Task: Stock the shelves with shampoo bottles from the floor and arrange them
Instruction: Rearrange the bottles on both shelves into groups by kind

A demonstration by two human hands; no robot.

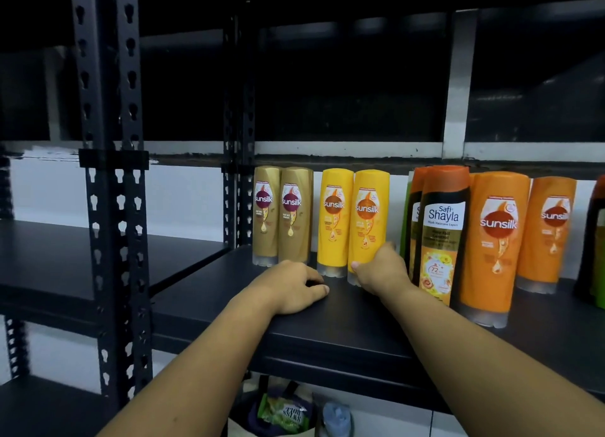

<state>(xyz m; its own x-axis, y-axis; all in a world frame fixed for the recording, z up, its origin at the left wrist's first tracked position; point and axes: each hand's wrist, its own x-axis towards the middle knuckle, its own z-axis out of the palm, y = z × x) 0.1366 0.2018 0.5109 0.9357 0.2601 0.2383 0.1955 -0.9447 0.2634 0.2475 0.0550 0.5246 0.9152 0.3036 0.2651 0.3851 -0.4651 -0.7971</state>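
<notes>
Black metal shelf (bottles standing upright): right hand, grip closed round the base of the rightmost yellow plastic Sunsilk bottle; left hand rests on the shelf, grip slack, empty.

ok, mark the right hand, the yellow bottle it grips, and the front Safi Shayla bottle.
right hand (pixel 383 269): head view, back of the hand.
yellow bottle (pixel 367 209): head view, front label.
front Safi Shayla bottle (pixel 443 215): head view, white label panel.

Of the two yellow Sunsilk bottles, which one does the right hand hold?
The right yellow bottle: the right hand grips its base, while the left yellow bottle is not held.
</notes>
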